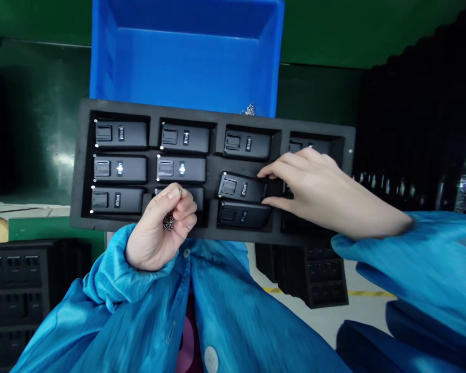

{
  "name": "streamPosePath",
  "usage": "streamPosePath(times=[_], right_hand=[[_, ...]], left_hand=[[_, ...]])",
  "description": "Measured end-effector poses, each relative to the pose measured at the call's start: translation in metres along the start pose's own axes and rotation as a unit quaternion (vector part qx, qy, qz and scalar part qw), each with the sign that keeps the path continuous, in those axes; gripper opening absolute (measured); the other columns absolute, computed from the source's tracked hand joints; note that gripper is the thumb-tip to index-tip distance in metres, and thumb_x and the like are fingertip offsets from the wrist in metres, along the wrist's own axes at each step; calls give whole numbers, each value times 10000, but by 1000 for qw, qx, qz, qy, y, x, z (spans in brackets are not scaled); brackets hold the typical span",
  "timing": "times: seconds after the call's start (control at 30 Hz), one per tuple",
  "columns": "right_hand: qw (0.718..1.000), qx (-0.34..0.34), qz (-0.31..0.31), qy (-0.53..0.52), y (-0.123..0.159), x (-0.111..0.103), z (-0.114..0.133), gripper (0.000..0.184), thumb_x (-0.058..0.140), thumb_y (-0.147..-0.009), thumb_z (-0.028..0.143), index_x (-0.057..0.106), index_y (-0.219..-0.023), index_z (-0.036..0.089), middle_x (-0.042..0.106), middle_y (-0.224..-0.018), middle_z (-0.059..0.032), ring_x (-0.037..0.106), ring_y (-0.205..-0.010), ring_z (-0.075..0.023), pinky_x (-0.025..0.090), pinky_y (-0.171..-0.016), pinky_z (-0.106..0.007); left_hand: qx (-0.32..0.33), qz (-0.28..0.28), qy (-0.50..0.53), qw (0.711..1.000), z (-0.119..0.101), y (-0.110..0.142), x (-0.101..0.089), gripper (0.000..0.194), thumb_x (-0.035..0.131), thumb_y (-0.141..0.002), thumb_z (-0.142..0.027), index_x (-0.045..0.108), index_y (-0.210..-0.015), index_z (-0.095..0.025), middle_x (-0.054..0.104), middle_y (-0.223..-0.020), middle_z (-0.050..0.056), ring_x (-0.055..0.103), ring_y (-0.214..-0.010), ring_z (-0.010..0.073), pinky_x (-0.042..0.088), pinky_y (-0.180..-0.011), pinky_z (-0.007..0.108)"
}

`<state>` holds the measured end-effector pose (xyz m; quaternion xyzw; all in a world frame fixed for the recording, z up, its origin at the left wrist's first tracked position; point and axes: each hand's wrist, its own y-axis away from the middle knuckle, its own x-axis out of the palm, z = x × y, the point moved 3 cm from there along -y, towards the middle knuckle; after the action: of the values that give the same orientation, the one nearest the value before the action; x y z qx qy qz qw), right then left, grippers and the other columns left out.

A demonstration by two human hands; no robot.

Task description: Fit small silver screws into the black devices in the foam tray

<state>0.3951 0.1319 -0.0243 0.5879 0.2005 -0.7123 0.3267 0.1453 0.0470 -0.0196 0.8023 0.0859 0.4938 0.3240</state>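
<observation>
A black foam tray (213,168) lies before me, with rows of black box-shaped devices labelled "Riton" in its compartments. My right hand (306,186) has its thumb and fingertips at the right end of one black device (241,187). That device sits slightly tilted, close above another device (244,215) in the third column. Over the tray's lower edge, my left hand (163,223) is closed around several small metal screws (168,221). Its thumb and forefinger pinch a tiny piece, probably a screw. This hand partly covers a device (194,197) in the second column.
Behind the tray stands a blue plastic bin (186,67), with a small pile of screws (250,109) at its near right corner. More black trays stand at lower left (15,290) and below (326,274). Dark stacked items (419,114) rise on the right.
</observation>
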Motion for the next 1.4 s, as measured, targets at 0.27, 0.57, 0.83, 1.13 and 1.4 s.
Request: streamPosePath(times=[0.27,0.57,0.83,1.13,1.4], right_hand=[[998,16,-23,48,8,-3,4,332,491,-1008,383,633,-1210,161,662,-1060,-180,574,-968,-357,493,-784,-513],[998,-54,-34,-5,-19,-8,63,554,463,-923,30,638,-1367,312,569,-1354,-116,544,-1167,-301,488,-900,-450],[997,-67,38,24,-33,2,60,588,462,-810,-80,670,-1263,232,527,-1435,-133,534,-1148,-311,498,-860,-435],[998,-40,-26,-29,-20,-8,42,435,383,-981,96,659,-1293,221,528,-1417,-148,559,-1159,-290,508,-918,-453],[994,89,-21,62,-3,-1,35,474,597,-917,300,582,-1347,100,645,-1239,-189,607,-1039,-366,536,-830,-509]], left_hand=[[0,7,-6,1000,1,1,2,241,787,-794,-130,552,-748,-148,428,-649,-63,440,-533,3,391,-491,92],[9,6,-11,1000,2,4,4,212,763,-815,-118,560,-759,-141,446,-647,-67,456,-530,1,396,-491,90],[16,3,1,1000,0,5,1,185,759,-817,-114,586,-757,-131,464,-639,-65,465,-526,1,405,-488,91],[5,9,13,1000,1,1,0,195,788,-795,-107,600,-745,-125,498,-637,-60,494,-525,3,427,-488,96],[-11,3,24,1000,8,0,4,262,867,-714,-103,605,-722,-113,519,-619,-54,491,-519,8,431,-470,104]])
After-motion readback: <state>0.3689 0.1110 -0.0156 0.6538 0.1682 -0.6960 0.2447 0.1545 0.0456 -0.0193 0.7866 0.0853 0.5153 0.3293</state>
